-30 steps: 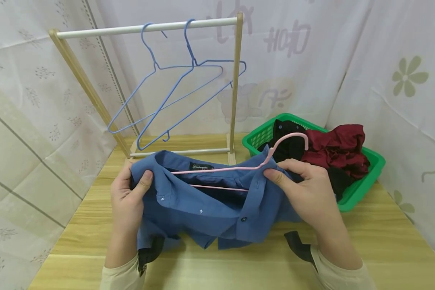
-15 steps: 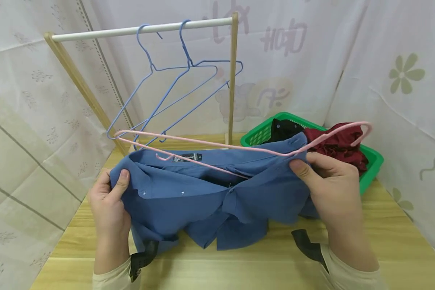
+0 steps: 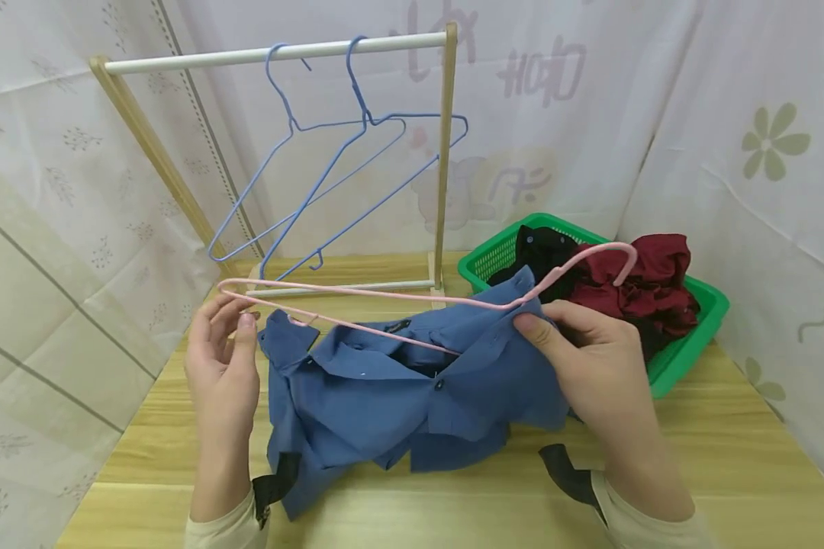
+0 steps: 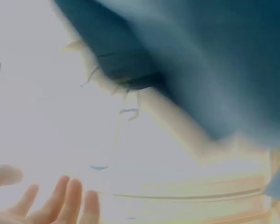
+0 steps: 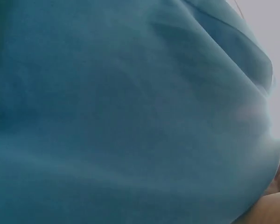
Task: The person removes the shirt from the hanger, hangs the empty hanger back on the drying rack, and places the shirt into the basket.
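Note:
A blue shirt (image 3: 378,412) hangs from my right hand (image 3: 593,358), whose thumb and fingers pinch the collar at its right side. A pink clothes hanger (image 3: 547,280) rises from the neck opening there, its hook pointing right. The right arm of the hanger is hidden inside the shirt; its left arm lies outside, above the collar. My left hand (image 3: 223,366) is beside the hanger's left end, and the left wrist view shows its fingers (image 4: 72,200) spread and holding nothing. Shirt cloth fills most of the right wrist view.
Behind the shirt stands a wooden rack (image 3: 448,152) with a white rail (image 3: 199,60) carrying two blue hangers (image 3: 323,177). At the back right, a green basket (image 3: 703,335) holds dark red (image 3: 659,263) and black clothes. A patterned curtain surrounds the wooden table (image 3: 453,511).
My left hand has let go of the collar's left side, which has dropped and folded. The hanger's left end came out of the neck opening; my right hand moved right, then back left.

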{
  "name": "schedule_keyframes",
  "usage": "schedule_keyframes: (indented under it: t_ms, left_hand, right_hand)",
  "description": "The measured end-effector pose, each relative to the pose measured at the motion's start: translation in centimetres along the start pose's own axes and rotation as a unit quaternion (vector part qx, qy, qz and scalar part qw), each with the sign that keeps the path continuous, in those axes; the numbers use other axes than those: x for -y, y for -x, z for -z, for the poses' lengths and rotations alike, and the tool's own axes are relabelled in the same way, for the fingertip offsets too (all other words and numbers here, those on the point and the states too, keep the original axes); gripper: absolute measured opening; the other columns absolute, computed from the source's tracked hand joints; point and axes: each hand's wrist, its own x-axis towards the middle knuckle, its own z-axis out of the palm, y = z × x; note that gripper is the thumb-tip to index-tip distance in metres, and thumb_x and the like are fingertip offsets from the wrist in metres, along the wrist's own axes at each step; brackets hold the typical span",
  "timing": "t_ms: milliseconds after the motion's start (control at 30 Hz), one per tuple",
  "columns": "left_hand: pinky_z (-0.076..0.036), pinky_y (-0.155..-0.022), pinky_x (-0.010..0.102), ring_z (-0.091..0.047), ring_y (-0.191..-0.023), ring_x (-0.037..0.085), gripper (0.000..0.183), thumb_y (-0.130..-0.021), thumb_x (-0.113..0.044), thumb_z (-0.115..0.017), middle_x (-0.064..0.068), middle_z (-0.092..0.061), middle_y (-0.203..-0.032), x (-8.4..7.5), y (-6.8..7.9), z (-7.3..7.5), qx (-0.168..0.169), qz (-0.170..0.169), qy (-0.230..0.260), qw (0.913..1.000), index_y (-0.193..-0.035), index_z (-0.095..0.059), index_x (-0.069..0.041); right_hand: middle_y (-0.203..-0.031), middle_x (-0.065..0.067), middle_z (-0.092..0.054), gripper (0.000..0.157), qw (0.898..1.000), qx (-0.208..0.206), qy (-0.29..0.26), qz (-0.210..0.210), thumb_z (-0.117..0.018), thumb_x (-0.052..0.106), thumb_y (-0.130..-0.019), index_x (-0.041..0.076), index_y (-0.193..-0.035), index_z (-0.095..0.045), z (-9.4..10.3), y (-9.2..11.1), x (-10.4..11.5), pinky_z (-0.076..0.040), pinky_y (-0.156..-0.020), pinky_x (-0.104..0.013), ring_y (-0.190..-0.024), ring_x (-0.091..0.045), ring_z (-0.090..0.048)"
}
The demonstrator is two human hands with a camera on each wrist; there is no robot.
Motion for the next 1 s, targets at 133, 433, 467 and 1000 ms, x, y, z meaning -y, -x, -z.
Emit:
schedule_keyframes:
  t_ms: [133, 433, 467, 1000]
  left_hand:
    - [-0.051, -0.102, 0.023, -0.062, -0.124, 0.020, 0.042, -0.105, 0.005, -0.050, -0.001, -0.068, -0.136, -1.7, 0.3, -1.0, -0.053, -0.127, -0.022, 0.9903, -0.145, -0.057, -0.006]
    - [-0.034, -0.120, 0.071, -0.072, -0.097, 0.036, 0.028, -0.106, -0.024, -0.063, 0.015, -0.079, -0.102, -1.9, 1.3, -2.9, 0.066, -0.441, -0.284, 0.8490, -0.119, -0.075, -0.003]
    - [-0.038, -0.117, 0.071, -0.073, -0.091, 0.033, 0.030, -0.108, -0.030, -0.063, 0.012, -0.079, -0.098, -1.8, 1.4, -3.0, 0.092, -0.445, -0.303, 0.8377, -0.119, -0.076, -0.005]
    - [-0.040, -0.074, 0.046, -0.063, -0.062, 0.020, 0.034, -0.107, -0.035, -0.065, 0.002, -0.073, -0.072, -0.7, 1.5, -3.4, 0.082, -0.450, -0.275, 0.8460, -0.092, -0.082, -0.009]
  right_hand:
    - [-0.059, 0.009, -0.043, 0.004, 0.999, 0.032, 0.030, 0.012, -0.082, 0.022, -0.095, 0.019, -0.094, -0.081, -1.2, 0.1, -0.5, -0.029, -0.049, -0.031, -0.054, -0.010, -0.037]
    - [-0.071, 0.005, -0.054, 0.023, 0.996, 0.070, 0.011, 0.058, -0.082, 0.015, -0.094, 0.020, -0.116, -0.082, -4.0, 0.5, -0.8, -0.036, -0.055, -0.025, -0.062, -0.005, -0.045]
    - [-0.076, 0.004, -0.058, 0.029, 0.995, 0.072, 0.011, 0.064, -0.082, 0.015, -0.093, 0.021, -0.122, -0.081, -4.2, 0.6, -0.8, -0.037, -0.058, -0.024, -0.067, -0.005, -0.048]
    - [-0.081, 0.006, -0.069, 0.019, 0.987, 0.102, -0.011, 0.123, -0.081, 0.003, -0.091, 0.012, -0.108, -0.086, -4.6, 0.6, -1.8, -0.039, -0.060, -0.025, -0.071, -0.007, -0.050]
